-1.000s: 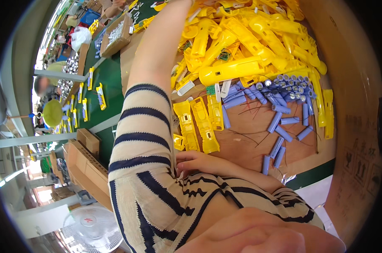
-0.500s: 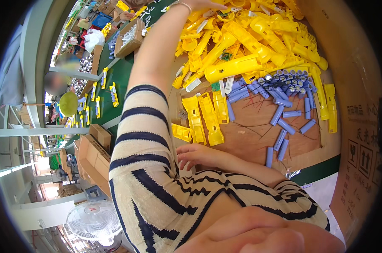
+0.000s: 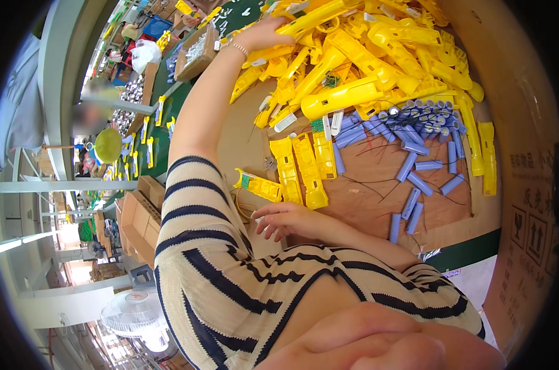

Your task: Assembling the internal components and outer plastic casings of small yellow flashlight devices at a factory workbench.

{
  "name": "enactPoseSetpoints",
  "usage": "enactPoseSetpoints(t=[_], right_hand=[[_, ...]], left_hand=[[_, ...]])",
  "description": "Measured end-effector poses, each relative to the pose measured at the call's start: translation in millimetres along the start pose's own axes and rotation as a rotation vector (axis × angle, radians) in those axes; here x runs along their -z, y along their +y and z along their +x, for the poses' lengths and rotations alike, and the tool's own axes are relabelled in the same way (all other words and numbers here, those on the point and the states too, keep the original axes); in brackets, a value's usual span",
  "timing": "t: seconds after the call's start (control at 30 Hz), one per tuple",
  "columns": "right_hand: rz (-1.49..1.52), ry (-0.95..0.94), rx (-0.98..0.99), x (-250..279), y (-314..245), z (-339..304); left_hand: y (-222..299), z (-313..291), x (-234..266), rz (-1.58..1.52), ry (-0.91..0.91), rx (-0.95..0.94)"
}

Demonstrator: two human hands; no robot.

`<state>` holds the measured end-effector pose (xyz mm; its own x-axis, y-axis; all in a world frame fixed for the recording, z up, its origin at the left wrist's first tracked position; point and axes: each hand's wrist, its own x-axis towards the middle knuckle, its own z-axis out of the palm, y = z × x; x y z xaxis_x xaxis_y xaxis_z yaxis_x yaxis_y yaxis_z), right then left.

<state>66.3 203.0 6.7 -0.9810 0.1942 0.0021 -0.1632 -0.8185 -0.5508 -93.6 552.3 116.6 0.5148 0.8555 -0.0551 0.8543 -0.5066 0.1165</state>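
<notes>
My left hand (image 3: 262, 36) reaches far out to the left side of a heap of yellow plastic housings (image 3: 353, 61). Its fingers are closed on the end of one long yellow plastic housing (image 3: 319, 18). My right hand (image 3: 285, 220) hovers close to my body, fingers loosely bent and apart, with nothing in them. Just beyond it lies a yellow housing with a green circuit board (image 3: 259, 185). Beside that, several more yellow housings (image 3: 285, 169) lie in a row. Blue cylindrical battery cells (image 3: 415, 132) with thin dark wires are clustered right of the row.
A tall cardboard wall (image 3: 520, 179) bounds the right side. At the left is an open cardboard box (image 3: 137, 225), and a carton of small pale parts (image 3: 196, 55) stands farther back. Yellow pieces lie on the green table (image 3: 182, 102). A fan (image 3: 134, 314) stands lower left.
My left hand has drawn back leftward from the heap with a yellow housing. The small housing near my right hand shows more of itself, including its green board. My right hand has barely moved.
</notes>
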Motion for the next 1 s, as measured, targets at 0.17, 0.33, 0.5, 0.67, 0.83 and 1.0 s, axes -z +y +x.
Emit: enactPoseSetpoints(t=[0.17,0.33,0.5,0.67,0.83,1.0], right_hand=[[-0.014,0.007,-0.003,-1,4,4],[-0.031,0.039,-0.011,-1,8,7],[0.002,0.033,0.003,-1,6,4],[0.019,0.015,-0.043,-6,11,11],[0.023,0.062,-0.006,-1,5,5],[-0.002,0.086,-0.031,-1,13,12]], left_hand=[[4,-65,-11,0.088,0.007,0.068],[46,-129,-15,0.096,0.066,0.115],[70,-174,2,0.071,-0.156,0.170],[3,-152,69,-0.340,-0.018,0.409],[-43,-74,46,-0.049,0.213,0.264],[-107,-20,-26,-0.204,0.195,0.425]])
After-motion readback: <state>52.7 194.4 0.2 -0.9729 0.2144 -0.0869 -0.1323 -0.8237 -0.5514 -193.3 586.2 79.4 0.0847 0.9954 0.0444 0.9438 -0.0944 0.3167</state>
